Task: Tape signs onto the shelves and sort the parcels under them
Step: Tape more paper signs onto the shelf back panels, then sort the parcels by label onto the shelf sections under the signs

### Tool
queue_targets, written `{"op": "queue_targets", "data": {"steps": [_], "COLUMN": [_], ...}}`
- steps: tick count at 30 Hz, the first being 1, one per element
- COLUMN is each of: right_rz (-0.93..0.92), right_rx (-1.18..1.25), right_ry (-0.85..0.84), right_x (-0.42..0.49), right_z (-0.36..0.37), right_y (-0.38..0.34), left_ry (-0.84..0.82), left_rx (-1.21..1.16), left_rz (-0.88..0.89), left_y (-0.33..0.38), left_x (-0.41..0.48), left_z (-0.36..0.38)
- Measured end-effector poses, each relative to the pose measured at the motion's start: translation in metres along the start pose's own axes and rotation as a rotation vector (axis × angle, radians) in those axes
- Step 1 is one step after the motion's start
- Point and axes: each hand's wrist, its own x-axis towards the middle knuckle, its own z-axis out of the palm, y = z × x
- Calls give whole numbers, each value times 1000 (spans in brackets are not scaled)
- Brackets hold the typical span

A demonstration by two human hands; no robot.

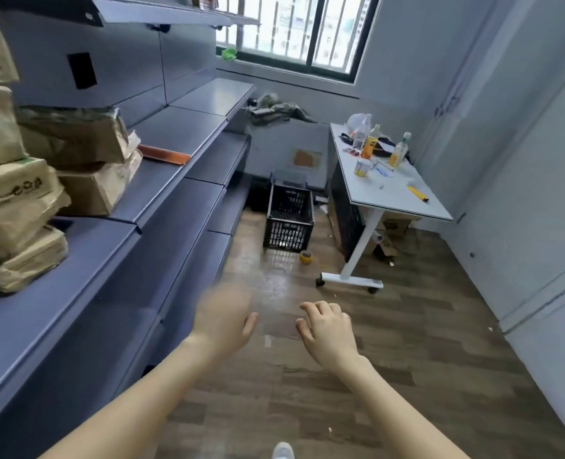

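No legible text anywhere.

Closest thing to it: black printed marks on the side of one parcel (16, 188), they look like round symbols, too blurred to read. Other parcels show only faint smudges of print. On the table (436, 210), the bottle (369, 146) has an orange-yellow label and the cup (362, 167) a yellow-white print, both too small to make out. The orange strip (164, 155) on the shelf (188, 127) shows no lettering from here. The black patch (82, 70) on the back panel and the orange patch (304, 158) on the white cabinet under the window show no writing that can be made out.
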Motion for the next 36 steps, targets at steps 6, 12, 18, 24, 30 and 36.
{"op": "queue_targets", "data": {"steps": [6,12,18,24,30,36], "right_rz": [-22,-133,-255,-342,-385,-431], "right_rx": [-15,-45,-21,-38,-68,-70], "right_ry": [-57,35,-41,-122,-153,-110], "right_x": [110,225,312,401,501,582], "right_z": [-14,-37,-30,-2,7,3], "right_y": [60,103,84,44,-12,-70], "left_ry": [-16,4,-4,-76,-141,-123], "left_rx": [35,30,32,46,43,38], "left_rz": [-6,-73,-210,-319,-362,-461], "left_y": [10,7,-34,-103,-191,-266], "left_x": [114,217,259,302,362,405], "left_z": [41,54,68,95,116,125]}}
